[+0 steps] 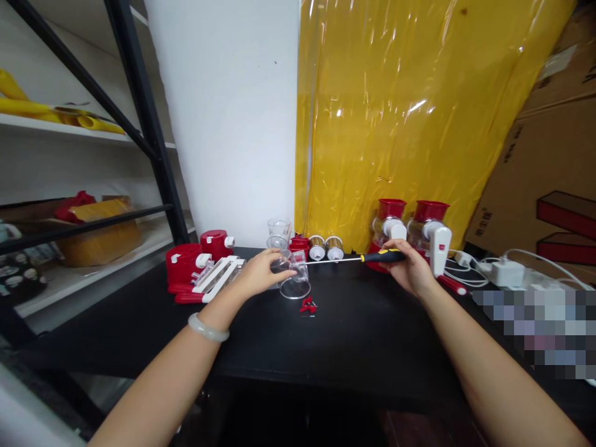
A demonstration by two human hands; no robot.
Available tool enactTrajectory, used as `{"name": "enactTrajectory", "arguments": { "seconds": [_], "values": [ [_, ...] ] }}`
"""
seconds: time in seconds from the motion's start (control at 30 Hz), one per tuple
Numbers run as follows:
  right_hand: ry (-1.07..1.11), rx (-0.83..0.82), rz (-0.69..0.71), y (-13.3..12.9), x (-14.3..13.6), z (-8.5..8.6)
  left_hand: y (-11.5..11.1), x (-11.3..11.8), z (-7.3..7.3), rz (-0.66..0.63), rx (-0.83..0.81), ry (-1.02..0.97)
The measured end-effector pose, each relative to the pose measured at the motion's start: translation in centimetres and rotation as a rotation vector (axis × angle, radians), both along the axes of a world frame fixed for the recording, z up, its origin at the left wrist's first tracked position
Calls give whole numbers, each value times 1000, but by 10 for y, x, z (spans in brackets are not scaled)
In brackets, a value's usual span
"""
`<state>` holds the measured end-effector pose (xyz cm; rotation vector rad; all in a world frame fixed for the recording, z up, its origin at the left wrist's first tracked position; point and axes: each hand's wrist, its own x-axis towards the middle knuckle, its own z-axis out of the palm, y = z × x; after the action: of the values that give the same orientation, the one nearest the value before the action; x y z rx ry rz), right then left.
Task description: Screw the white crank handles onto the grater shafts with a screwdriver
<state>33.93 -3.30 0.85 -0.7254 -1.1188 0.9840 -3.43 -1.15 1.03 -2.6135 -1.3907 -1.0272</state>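
My left hand [266, 271] is closed around a clear plastic housing [295, 286] that rests on the black table. In my right hand [410, 270] is a screwdriver [382, 256] with a black and yellow handle, held level and pointing left. Its long metal shaft reaches the clear housing's right side; whether the tip sits in a screw is too small to tell. Small red plastic parts [308, 305] lie just in front of the housing, with tiny screw-like pieces beside them. Behind the housing stands another clear plastic part [278, 232].
Red round bases [185, 268] and white handles [218, 275] lie to the left. Two metal grater drums [325, 248] stand at the back. Two red-and-white graters [431, 230] stand behind my right hand. White cables and an adapter [506, 272] lie at right; a black-framed shelf [149, 124] rises left.
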Motion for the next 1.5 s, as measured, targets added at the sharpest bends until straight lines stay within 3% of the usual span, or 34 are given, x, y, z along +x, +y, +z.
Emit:
{"name": "enactTrajectory", "arguments": {
  "seconds": [0.13,0.23,0.37,0.53,0.6,0.77,0.87,0.93,1.13,1.5],
  "values": [
    [-249,-72,-212,6,3,-4,-2,0,2,1,-16,-28],
    [-433,-81,-289,8,7,-8,-1,0,2,0,-11,-24],
    [-262,-35,-253,7,5,-7,0,0,1,-1,-6,-2],
    [-24,75,-56,3,0,-3,0,0,1,3,-11,-7],
    [-49,89,-69,1,0,-2,0,-1,0,7,-10,-9],
    [-401,-24,-294,1,4,-4,1,-1,-1,8,-14,-10],
    [-489,8,-363,4,7,-7,2,-1,-2,8,-11,-8],
    [-414,39,-344,7,7,-8,2,-2,-1,8,-14,-5],
    [-45,28,-70,7,-1,-8,0,-1,0,-15,-2,-6],
    [187,32,-46,8,-9,-11,-4,2,3,-49,-3,-16]
  ]
}}
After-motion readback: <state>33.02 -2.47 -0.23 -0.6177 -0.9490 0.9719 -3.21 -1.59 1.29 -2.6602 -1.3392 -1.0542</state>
